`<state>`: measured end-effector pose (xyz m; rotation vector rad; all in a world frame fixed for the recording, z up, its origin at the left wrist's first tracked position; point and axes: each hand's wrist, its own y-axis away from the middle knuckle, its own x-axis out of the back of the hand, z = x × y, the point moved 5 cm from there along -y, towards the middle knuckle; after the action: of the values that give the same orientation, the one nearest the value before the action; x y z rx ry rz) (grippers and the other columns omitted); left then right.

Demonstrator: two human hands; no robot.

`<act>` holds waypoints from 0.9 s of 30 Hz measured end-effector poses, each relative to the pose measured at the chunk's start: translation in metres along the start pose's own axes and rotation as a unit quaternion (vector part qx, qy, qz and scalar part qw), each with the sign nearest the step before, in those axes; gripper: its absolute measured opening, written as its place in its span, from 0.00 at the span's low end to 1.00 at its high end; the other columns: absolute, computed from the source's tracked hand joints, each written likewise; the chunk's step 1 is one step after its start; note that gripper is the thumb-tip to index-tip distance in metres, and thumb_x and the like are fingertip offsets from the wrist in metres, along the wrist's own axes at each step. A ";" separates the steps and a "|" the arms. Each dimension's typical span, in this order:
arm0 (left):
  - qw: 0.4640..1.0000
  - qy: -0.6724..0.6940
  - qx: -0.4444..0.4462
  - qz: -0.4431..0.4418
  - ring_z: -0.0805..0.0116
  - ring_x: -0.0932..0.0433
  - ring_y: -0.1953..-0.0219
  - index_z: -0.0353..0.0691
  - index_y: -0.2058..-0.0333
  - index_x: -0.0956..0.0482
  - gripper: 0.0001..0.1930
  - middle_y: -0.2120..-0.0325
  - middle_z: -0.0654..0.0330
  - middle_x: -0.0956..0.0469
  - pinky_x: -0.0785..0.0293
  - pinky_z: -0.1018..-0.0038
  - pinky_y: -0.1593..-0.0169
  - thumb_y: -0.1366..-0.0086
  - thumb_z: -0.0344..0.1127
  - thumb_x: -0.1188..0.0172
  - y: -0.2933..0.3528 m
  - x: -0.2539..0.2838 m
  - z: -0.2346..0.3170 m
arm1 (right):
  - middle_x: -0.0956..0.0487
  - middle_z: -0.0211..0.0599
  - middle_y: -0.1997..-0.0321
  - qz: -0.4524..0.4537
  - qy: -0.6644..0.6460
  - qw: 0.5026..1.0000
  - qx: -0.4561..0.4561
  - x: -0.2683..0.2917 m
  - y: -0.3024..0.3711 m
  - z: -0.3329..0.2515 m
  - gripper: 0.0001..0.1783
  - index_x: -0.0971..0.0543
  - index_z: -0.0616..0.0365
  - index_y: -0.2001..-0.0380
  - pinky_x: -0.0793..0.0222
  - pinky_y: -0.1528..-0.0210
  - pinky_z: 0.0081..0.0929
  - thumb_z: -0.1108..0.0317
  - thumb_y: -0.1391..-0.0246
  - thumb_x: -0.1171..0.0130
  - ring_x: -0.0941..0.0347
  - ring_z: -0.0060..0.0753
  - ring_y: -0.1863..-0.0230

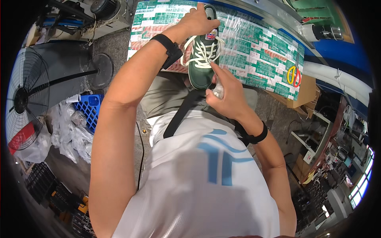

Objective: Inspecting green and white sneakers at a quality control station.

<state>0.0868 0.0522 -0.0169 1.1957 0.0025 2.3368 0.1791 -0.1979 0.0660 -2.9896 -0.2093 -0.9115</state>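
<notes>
A dark green sneaker [201, 75] with cream laces [203, 55] points its toe toward me over the near edge of the work table. My left hand [196, 23] grips it at the heel end, fingers around the collar by the tongue. Beside the toe, my right hand [229, 92] is closed around a whitish crumpled wad [218, 89], perhaps cloth, mostly hidden by the fingers. The tip of its index finger reaches the laces on the shoe's right side.
Green-and-white printed tape under clear film covers the table [254, 51]. Scissors [294, 75] with yellow and red handles lie at its right end, above a cardboard box [303, 93]. To the left stand a black fan [22, 99] and a blue crate [89, 109] beside plastic bags [69, 127].
</notes>
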 end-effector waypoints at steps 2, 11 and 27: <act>1.000 -0.010 0.001 0.023 0.38 0.14 0.43 0.17 0.30 0.41 0.54 0.43 0.28 0.20 0.17 0.55 0.41 0.37 0.60 0.31 0.002 -0.003 -0.010 | 0.21 0.48 0.59 -0.001 0.016 1.000 0.004 -0.002 -0.006 -0.005 0.47 0.28 0.72 0.30 0.22 0.55 0.43 0.61 0.51 0.26 0.20 0.51 0.59; 1.000 -0.011 0.009 0.018 0.39 0.14 0.43 0.19 0.29 0.40 0.52 0.42 0.29 0.20 0.17 0.56 0.42 0.36 0.57 0.29 -0.005 -0.004 -0.011 | 0.20 0.50 0.55 0.006 0.078 0.996 0.053 0.015 0.009 0.011 0.49 0.29 0.67 0.28 0.21 0.53 0.44 0.62 0.54 0.25 0.18 0.53 0.55; 0.999 0.049 -0.012 -0.010 0.36 0.17 0.41 0.18 0.30 0.41 0.56 0.42 0.27 0.23 0.19 0.57 0.38 0.39 0.61 0.29 -0.007 -0.010 -0.018 | 0.20 0.51 0.54 -0.003 0.130 0.990 0.048 0.015 0.007 0.007 0.48 0.30 0.69 0.27 0.24 0.48 0.49 0.58 0.49 0.27 0.21 0.56 0.54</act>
<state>0.0811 0.0580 -0.0378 1.0634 0.0202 2.3701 0.1964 -0.2022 0.0692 -2.7475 -0.2504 -1.2401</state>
